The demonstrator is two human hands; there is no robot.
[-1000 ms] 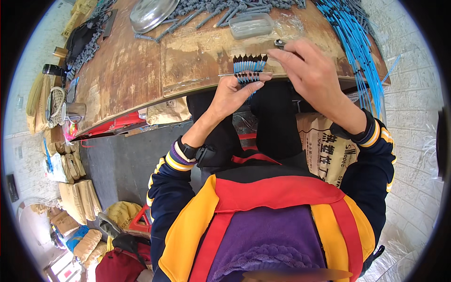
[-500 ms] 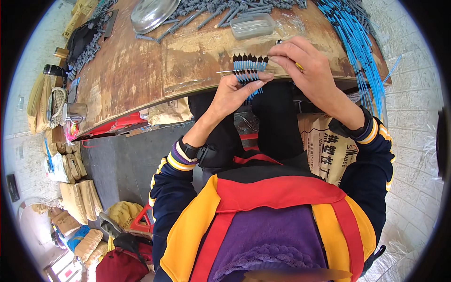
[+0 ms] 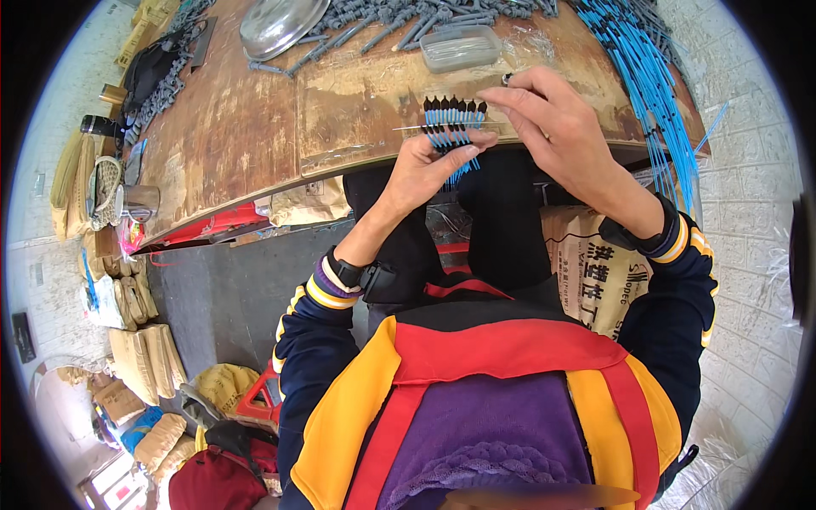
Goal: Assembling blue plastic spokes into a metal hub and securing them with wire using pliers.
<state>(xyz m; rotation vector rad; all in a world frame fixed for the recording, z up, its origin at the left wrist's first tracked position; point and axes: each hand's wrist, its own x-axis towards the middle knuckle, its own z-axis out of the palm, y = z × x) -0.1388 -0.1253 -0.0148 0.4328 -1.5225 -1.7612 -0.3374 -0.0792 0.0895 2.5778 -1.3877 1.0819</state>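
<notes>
My left hand (image 3: 427, 167) is closed on a row of thin blue sticks (image 3: 456, 116) with black tips, held just over the table's near edge. Across the row lies a thin, pale rod (image 3: 410, 128). Black bands show on the sticks below that rod, and their lower ends come out under my thumb. My right hand (image 3: 557, 116) is beside the row's right end, its thumb and forefinger bent together close to the last black tip. Whatever these fingers pinch is too small to make out. A dark ring-like piece (image 3: 507, 79) is on one finger.
On the wooden table (image 3: 357, 119) lie a heap of grey screw-like plastic pieces (image 3: 365, 17), a shiny round metal lid or bowl (image 3: 280, 25) and a clear plastic box (image 3: 461, 48). Long blue rods (image 3: 659, 102) hang over the right edge. A printed paper sack (image 3: 586, 263) stands by my legs.
A yellow bit that showed between my right hand's fingers is out of sight now. The right fingers have shifted slightly at the row's end. My left hand keeps its grip.
</notes>
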